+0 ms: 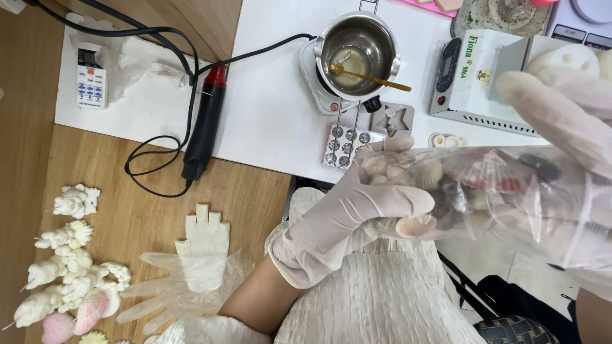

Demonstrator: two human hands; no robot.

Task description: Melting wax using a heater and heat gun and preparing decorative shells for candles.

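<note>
Over the lap, clear bag of seashells gripped underneath by gloved left hand, top edge pinched by gloved right hand. Best kept level, mouth up, clear of the melting pot.

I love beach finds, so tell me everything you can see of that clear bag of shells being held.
The bag of shells is thin, clear, crinkled plastic, held sideways above the person's lap. Inside lie mixed shells: pale ribbed ones, a pinkish-red fan shell, some dark pieces. The gloved left hand grips its left end, thumb across it; the gloved right hand touches it from the upper right.
</note>
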